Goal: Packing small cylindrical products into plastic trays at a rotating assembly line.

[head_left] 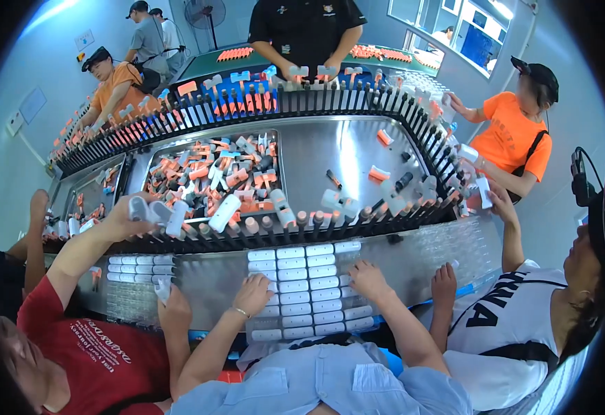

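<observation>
A clear plastic tray (pixel 268 323) lies in front of me on the steel ledge. Columns of small white oblong cases (pixel 293 286) fill much of it, and some clear slots show at its left side. My left hand (pixel 252 295) reaches over the left column, fingers outstretched and touching the cases there. On the other side, my right hand (pixel 367 279) has its fingers apart by the tray's right column, thumb side close to a white case. I see nothing lifted in either hand; the fingertips are small and partly hidden.
A row of upright black holders (pixel 281 238) borders the ledge. Behind it, a steel bin (pixel 279 166) holds mixed orange, white and grey parts. Co-workers' arms (pixel 88 252) work close on both sides. Stacked clear trays (pixel 447 252) lie at the right.
</observation>
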